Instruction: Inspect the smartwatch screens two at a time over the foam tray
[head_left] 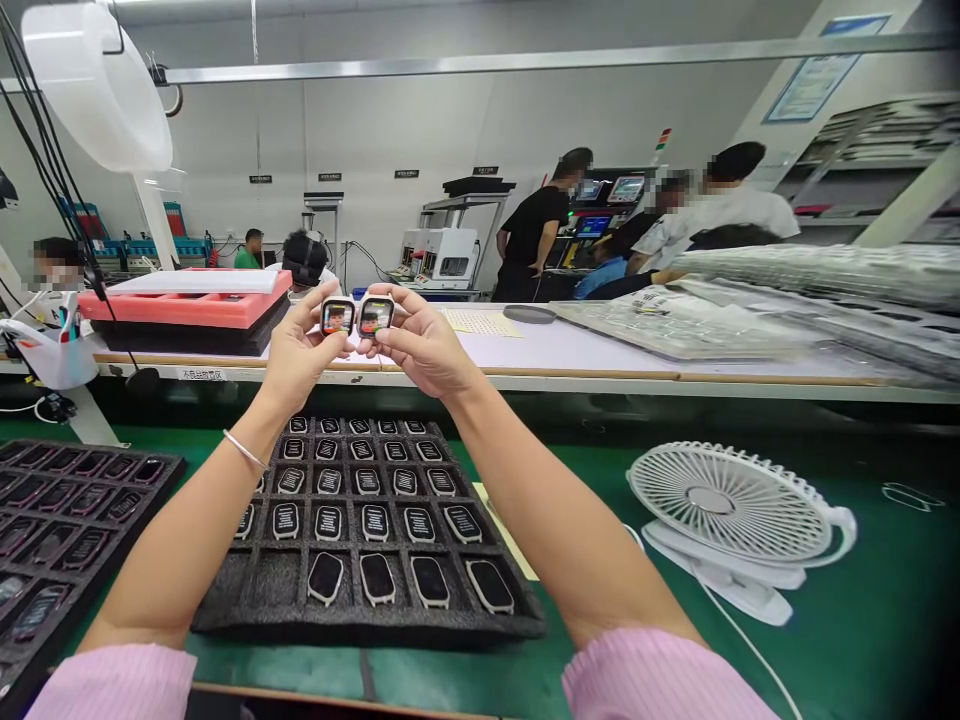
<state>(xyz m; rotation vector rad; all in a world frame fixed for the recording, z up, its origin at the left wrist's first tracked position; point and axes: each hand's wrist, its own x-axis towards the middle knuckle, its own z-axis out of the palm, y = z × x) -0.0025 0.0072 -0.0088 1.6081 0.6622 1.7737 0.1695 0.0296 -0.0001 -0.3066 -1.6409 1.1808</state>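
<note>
Side by side in front of me, I hold up two smartwatch bodies without straps, their screens lit with a coloured picture. My left hand (304,345) pinches the left smartwatch (337,317) by its edges. The right smartwatch (376,316) is gripped between thumb and fingers of my right hand (427,345). Below my wrists lies a black foam tray (281,580) with rows of similar watches in square pockets. Several show white text, while the nearest row (377,578) has dark screens. Two pockets at its near left hold no watch.
Another watch tray (161,475) lies at left. A white fan (711,500) stands at right on the green mat (600,465). Across the back runs a raised shelf (585,365) bearing a red foam tray (187,305) and stacked clear plastic trays (697,320). Several people are beyond it.
</note>
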